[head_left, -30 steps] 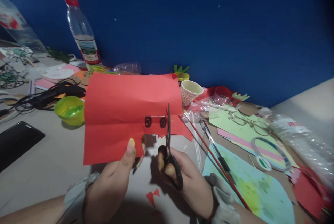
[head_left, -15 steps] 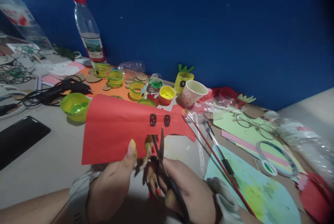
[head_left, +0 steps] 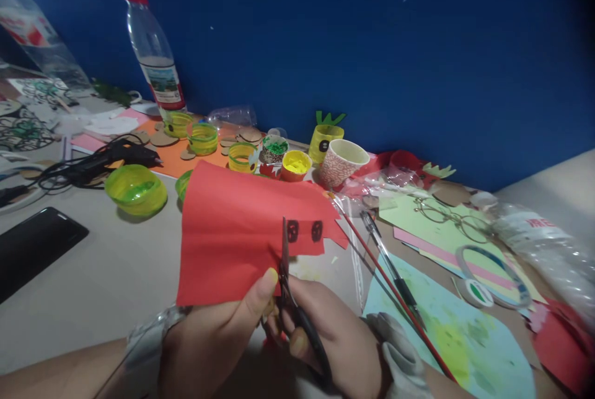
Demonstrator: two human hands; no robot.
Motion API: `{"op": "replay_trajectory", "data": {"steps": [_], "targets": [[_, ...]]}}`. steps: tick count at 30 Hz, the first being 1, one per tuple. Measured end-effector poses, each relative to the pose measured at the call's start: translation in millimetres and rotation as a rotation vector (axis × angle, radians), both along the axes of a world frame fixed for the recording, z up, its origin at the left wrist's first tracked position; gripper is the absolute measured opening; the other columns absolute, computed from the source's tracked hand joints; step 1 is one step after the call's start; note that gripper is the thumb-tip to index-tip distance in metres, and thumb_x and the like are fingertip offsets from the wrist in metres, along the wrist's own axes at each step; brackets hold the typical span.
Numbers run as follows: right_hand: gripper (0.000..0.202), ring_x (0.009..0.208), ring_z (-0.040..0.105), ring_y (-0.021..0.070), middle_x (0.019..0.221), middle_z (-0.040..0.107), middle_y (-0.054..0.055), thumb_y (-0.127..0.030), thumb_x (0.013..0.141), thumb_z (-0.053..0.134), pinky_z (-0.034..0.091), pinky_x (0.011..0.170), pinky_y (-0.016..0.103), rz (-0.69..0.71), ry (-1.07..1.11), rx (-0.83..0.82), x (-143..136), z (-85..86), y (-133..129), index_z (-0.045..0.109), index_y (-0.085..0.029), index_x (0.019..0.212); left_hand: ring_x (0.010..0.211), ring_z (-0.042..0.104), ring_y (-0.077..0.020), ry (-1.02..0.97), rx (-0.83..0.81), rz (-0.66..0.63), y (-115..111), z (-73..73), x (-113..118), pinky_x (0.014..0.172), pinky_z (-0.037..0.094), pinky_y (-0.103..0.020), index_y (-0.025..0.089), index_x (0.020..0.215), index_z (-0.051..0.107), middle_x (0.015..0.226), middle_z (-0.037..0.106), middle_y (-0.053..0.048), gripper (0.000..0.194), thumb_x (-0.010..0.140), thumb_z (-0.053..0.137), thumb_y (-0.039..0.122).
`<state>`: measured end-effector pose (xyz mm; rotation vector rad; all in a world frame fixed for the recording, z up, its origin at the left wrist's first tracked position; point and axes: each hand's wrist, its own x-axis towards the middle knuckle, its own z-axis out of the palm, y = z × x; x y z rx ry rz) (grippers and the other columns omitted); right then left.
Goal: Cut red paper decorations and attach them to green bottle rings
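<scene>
Between my hands is a sheet of red paper [head_left: 227, 232] with two black drawn eyes near its cut right edge. My left hand [head_left: 223, 331] pinches its lower edge, the thumb on top and the other fingers mostly hidden beneath. In my right hand [head_left: 334, 324] is a pair of black-handled scissors [head_left: 284, 269]. Their blades point up and overlap the paper just left of the drawn eyes. A thin brush with a red handle [head_left: 381, 269] and a black-gripped pen [head_left: 395, 275] lie to the right of the paper.
Yellow-green bowls [head_left: 134, 191], a cup of yellow paint [head_left: 296, 165] and a patterned cup [head_left: 341, 163] stand behind. A bottle [head_left: 158, 64] rises at the back left. A phone [head_left: 37, 250] and glue gun [head_left: 109, 160] lie left; glasses [head_left: 446, 216] and tape [head_left: 493, 275] right.
The red paper and my left hand have moved right. The scissors, whose blades stood apart, now look nearly closed on the paper beside the drawn eyes.
</scene>
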<state>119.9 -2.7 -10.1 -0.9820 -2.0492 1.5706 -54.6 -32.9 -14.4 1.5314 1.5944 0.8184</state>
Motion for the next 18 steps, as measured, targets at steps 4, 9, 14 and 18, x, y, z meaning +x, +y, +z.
{"op": "replay_trajectory", "data": {"steps": [4, 9, 14, 18], "targets": [[0.069, 0.055, 0.044, 0.0128, 0.067, 0.05, 0.0, -0.085, 0.077, 0.028, 0.034, 0.05, 0.024, 0.029, 0.007, -0.029, 1, -0.7, 0, 0.05, -0.019, 0.081, 0.079, 0.073, -0.024, 0.084, -0.003, -0.112, -6, -16.4, -13, 0.078, 0.057, -0.024, 0.032, 0.072, 0.074, 0.082, 0.077, 0.003, 0.016, 0.076, 0.06, 0.038], [0.066, 0.058, 0.045, 0.0134, 0.071, 0.051, 0.001, -0.082, 0.08, 0.03, 0.037, 0.054, 0.026, 0.028, 0.042, -0.029, 2, -0.6, 1, 0.048, -0.019, 0.078, 0.088, 0.071, -0.0243, 0.072, -0.044, -0.073, -6, -15.1, -11, 0.082, 0.056, -0.023, 0.031, 0.074, 0.076, 0.089, 0.077, 0.003, 0.016, 0.075, 0.061, 0.04], [0.065, 0.06, 0.045, 0.0137, 0.072, 0.051, 0.001, -0.083, 0.079, 0.03, 0.036, 0.054, 0.025, 0.032, 0.053, -0.056, 2, -1.0, 2, 0.047, -0.019, 0.078, 0.077, 0.072, -0.0244, 0.007, -0.189, -0.05, -5, -7.7, -7, 0.075, 0.058, -0.027, 0.03, 0.066, 0.073, 0.074, 0.076, 0.002, 0.026, 0.081, 0.056, 0.04], [0.061, 0.062, 0.046, 0.0138, 0.076, 0.052, 0.002, -0.08, 0.081, 0.034, 0.038, 0.055, 0.025, 0.013, 0.095, -0.074, 3, -2.7, 2, 0.047, -0.02, 0.08, 0.072, 0.072, -0.0228, -0.124, -0.129, -0.046, -4, -4.0, -4, 0.071, 0.057, -0.023, 0.029, 0.068, 0.075, 0.072, 0.076, 0.002, 0.019, 0.076, 0.062, 0.041]]}}
